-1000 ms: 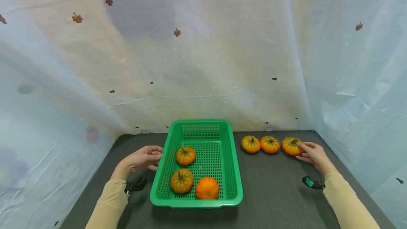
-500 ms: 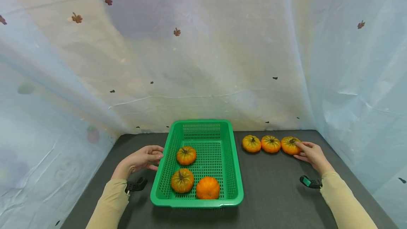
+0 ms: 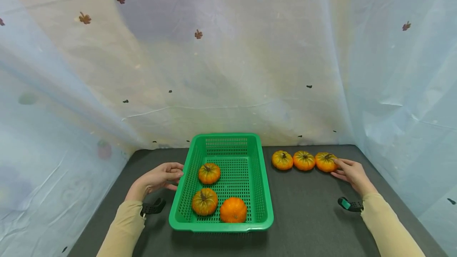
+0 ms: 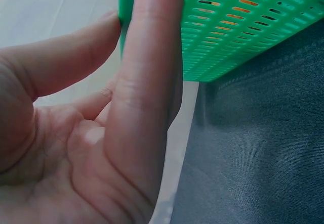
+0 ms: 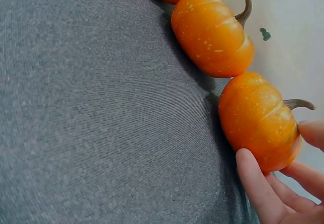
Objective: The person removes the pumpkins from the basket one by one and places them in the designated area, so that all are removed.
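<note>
I find the end pumpkin (image 3: 325,162) at the far edge of the surface (image 3: 303,209), last in a row of three and nearest the far right corner, its side touching the middle pumpkin (image 3: 304,161). Handling it is, in my judgement, the step in hand. To do it well, I should hold it low by its flanks, leave the stem (image 5: 299,103) free of any pull, and press gently and evenly, since a sideways push could disturb its neighbour. My right hand (image 3: 351,173) is part-way open, about the pumpkin's width, fingers curved round its outer side; one fingertip bears low on the rind, another digit sits up near the stem. My left hand (image 3: 158,178) is narrow, pinching the left rim (image 3: 176,199) of the green basket (image 3: 268,199). How firmly either hand presses, I cannot tell. Three further pumpkins (image 3: 204,202) lie inside the basket, towards its left and near edges.
</note>
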Demonstrator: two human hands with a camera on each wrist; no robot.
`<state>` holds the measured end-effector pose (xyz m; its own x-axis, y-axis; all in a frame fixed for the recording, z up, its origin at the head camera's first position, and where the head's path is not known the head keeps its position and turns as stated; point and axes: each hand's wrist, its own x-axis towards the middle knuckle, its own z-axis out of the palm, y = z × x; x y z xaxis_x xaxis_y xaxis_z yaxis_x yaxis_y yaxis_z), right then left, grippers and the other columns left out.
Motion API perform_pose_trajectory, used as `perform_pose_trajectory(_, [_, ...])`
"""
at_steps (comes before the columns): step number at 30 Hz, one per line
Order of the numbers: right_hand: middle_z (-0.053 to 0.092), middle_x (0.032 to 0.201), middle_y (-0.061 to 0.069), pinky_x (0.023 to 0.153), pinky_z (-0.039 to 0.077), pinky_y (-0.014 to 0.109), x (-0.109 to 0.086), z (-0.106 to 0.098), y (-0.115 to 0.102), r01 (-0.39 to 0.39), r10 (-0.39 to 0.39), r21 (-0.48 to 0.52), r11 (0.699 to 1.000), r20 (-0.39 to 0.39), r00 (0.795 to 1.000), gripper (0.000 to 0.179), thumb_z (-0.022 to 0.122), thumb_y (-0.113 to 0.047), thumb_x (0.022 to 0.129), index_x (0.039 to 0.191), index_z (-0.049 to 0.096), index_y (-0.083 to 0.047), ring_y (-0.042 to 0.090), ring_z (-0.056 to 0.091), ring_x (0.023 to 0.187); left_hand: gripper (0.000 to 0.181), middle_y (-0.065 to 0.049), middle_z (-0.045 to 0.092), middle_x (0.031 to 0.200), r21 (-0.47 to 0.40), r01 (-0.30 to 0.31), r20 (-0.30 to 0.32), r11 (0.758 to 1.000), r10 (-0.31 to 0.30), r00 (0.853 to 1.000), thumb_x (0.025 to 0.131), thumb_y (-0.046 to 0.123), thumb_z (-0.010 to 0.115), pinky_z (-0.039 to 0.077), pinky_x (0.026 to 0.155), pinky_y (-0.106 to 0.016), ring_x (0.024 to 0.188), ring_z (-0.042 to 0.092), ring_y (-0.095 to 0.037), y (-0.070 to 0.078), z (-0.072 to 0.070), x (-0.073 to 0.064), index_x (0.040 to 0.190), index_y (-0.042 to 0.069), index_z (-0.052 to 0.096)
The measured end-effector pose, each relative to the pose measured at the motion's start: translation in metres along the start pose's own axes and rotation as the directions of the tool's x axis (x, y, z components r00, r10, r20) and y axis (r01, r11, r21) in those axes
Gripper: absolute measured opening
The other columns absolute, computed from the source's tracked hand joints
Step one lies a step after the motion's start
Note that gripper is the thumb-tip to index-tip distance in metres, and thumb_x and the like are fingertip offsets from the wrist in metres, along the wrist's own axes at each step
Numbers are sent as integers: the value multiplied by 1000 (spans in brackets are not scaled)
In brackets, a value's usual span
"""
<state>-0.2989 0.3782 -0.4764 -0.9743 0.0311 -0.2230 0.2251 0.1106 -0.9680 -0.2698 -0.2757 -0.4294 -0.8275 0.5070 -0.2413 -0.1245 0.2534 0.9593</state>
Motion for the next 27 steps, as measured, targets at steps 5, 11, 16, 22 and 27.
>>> perform_pose_trajectory(5, [14, 147, 36, 84, 54, 36, -2, 0, 2, 9, -9, -4, 1000, -53, 999, 70, 48, -28, 101, 145, 15, 16, 4, 61, 83, 57, -15, 57, 122, 0, -4, 3, 1000, 4, 1000, 99, 20, 56, 53, 86, -46, 103, 60, -31, -1, -1, 1, 141, -8, 31])
perform_pose_trajectory(11, [35, 133, 34, 82, 55, 38, -5, -2, 1, 38, -38, -2, 999, -105, 994, 62, 45, -24, 102, 141, 22, 18, 9, 65, 80, 55, -15, 58, 122, -1, -11, 11, 1000, 11, 1000, 99, 20, 55, 53, 86, -47, 102, 60, -31, -2, -2, 1, 141, -8, 32])
perform_pose_trajectory(16, [45, 122, 31, 80, 55, 38, -7, -8, 2, 55, -60, -40, 998, -122, 991, 63, 43, -27, 103, 141, 23, 19, 12, 67, 81, 54, -15, 58, 121, 3, -10, 12, 1000, 10, 1000, 100, 20, 55, 53, 86, -47, 102, 60, -31, -3, -1, 1, 140, -8, 32])
perform_pose_trajectory(22, [50, 120, 30, 77, 57, 36, -6, -19, 4, 85, -88, -24, 996, -158, 984, 69, 50, -36, 99, 141, 29, 14, 15, 68, 83, 53, -15, 58, 121, -6, -10, 9, 1000, 10, 1000, 100, 19, 54, 53, 86, -47, 105, 58, -36, -3, -2, 2, 140, -8, 32])
perform_pose_trajectory(27, [49, 123, 31, 80, 56, 37, -13, -19, -6, 123, -132, -71, 990, -140, 981, 77, 51, -45, 97, 141, 30, 14, 15, 67, 86, 53, -15, 57, 121, -5, -8, -2, 1000, 8, 1000, 100, 19, 55, 53, 85, -47, 104, 59, -35, -4, -2, 2, 140, -8, 32])
